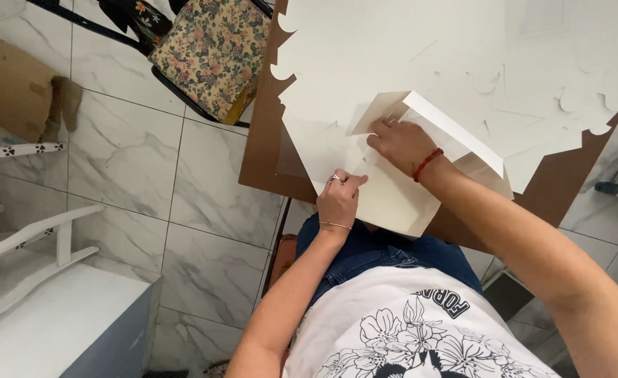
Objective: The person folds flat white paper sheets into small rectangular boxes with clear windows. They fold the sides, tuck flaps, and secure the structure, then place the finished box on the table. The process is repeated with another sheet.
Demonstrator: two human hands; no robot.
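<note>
White marble floor tiles (123, 161) fill the left, with a flat piece of cardboard (8, 87) lying on them and a flowered chair cushion (214, 52) further along. At the edge of the brown table (260, 157), the left hand (338, 199) pinches the near edge of a white card box blank (393, 199), fingers closed on it. The right hand (400, 143) presses flat inside, beside a raised flap (449, 129). It looks like a folding step; next, the crease probably needs firm, even pressure. More cut white sheets (463, 49) cover the table beyond.
</note>
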